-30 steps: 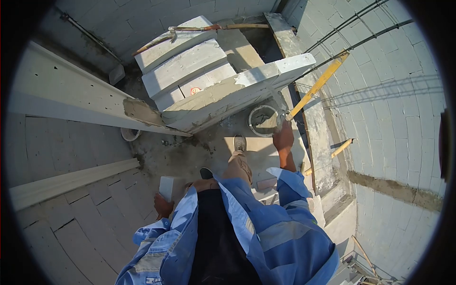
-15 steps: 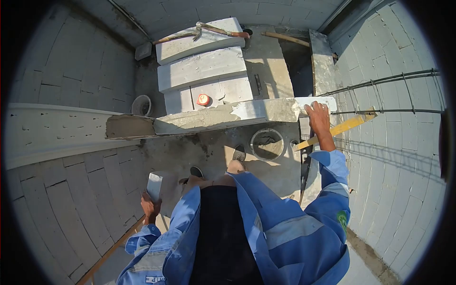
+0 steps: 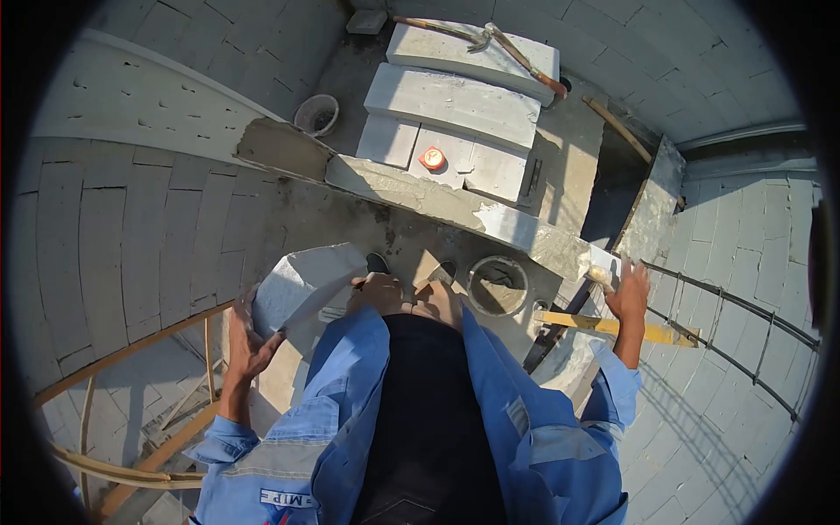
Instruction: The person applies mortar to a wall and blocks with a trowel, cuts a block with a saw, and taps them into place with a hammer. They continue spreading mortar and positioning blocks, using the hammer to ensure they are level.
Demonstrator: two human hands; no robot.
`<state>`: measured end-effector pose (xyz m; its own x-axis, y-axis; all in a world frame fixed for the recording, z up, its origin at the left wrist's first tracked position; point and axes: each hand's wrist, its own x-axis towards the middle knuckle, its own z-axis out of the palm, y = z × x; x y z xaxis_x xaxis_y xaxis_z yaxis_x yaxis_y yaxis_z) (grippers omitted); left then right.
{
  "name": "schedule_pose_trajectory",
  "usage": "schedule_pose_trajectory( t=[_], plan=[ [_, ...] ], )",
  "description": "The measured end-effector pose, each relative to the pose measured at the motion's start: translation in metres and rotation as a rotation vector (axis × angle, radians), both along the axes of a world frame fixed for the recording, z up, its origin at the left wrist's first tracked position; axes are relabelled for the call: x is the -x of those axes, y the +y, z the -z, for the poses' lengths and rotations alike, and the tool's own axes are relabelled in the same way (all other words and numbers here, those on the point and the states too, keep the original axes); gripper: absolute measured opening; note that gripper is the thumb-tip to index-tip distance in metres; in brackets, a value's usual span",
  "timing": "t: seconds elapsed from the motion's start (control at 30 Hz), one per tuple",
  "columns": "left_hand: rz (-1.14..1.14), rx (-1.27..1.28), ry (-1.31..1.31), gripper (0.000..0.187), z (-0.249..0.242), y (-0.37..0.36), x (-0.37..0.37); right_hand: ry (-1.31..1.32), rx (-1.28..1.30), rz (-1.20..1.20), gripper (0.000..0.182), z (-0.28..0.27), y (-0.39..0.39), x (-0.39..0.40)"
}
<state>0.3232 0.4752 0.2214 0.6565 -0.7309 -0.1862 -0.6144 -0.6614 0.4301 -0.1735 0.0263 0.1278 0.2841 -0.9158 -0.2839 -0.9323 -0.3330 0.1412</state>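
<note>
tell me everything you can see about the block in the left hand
The block is whitish and chunky, with flat faces and slightly uneven edges, and looks like lightweight masonry. One broad face is in bluish shade, while the upper side catches more light. It lies at a slant to the person's left, its far end pointing toward the left knee. The left hand grips its near end, thumb at the lower edge. Whether anything else touches it or supports it underneath cannot be seen.
</note>
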Motion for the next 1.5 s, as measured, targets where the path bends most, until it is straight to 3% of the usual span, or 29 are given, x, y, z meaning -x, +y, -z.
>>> schedule_pose_trajectory(
  t=[0.03,0.1,0.2,0.23,0.33,0.4,0.43,0.5,0.6,0.73,0.8,0.9,1.13,1.5],
  plan=[
    [0.06,0.021,0.031,0.092,-0.022,-0.007,0.003,-0.004,0.003,-0.023,0.08,-0.014,0.0,-0.009],
    [0.105,0.045,0.086,0.097,-0.055,-0.014,0.005,-0.641,0.028,-0.117,0.08,-0.049,0.006,-0.051],
    [0.204,0.141,0.193,0.099,-0.097,-0.031,0.003,-0.99,-0.319,-0.519,0.1,-0.104,0.056,-0.165],
    [0.181,0.152,0.181,0.099,-0.103,-0.037,0.0,-0.938,-0.448,-0.66,0.116,-0.105,0.07,-0.193],
    [0.284,0.356,0.321,0.102,-0.11,-0.054,-0.014,-0.944,-0.583,-0.996,0.128,-0.128,0.102,-0.268],
    [0.499,0.396,0.389,0.093,-0.111,-0.068,-0.026,-0.974,-0.681,-0.996,0.126,-0.135,0.103,-0.286],
    [0.483,0.42,0.377,0.093,-0.109,-0.075,-0.032,-0.958,-0.674,-1.024,0.126,-0.138,0.102,-0.29],
    [0.462,0.394,0.604,0.09,-0.093,-0.086,-0.039,-0.855,-0.657,-0.931,0.123,-0.146,0.1,-0.284],
    [0.513,0.56,0.554,0.086,-0.036,-0.106,-0.057,-0.827,-0.477,-0.915,0.118,-0.159,0.102,-0.288],
    [0.123,0.614,0.474,0.086,0.057,-0.117,-0.055,-0.664,-0.303,-0.848,0.109,-0.167,0.099,-0.309],
    [-0.104,0.592,0.45,0.094,0.124,-0.119,-0.054,-0.72,-0.279,-0.908,0.106,-0.148,0.088,-0.322],
    [-0.264,0.54,0.436,0.098,0.165,-0.133,-0.051,-0.577,-0.136,-0.942,0.108,-0.138,0.078,-0.349],
    [-0.249,0.528,0.254,0.104,0.195,-0.169,-0.083,-0.448,-0.139,-0.884,0.11,-0.093,0.073,-0.395],
    [-0.208,0.474,0.331,0.085,0.2,-0.184,-0.104,-0.507,-0.2,-0.845,0.11,-0.077,0.077,-0.407]
  ],
)
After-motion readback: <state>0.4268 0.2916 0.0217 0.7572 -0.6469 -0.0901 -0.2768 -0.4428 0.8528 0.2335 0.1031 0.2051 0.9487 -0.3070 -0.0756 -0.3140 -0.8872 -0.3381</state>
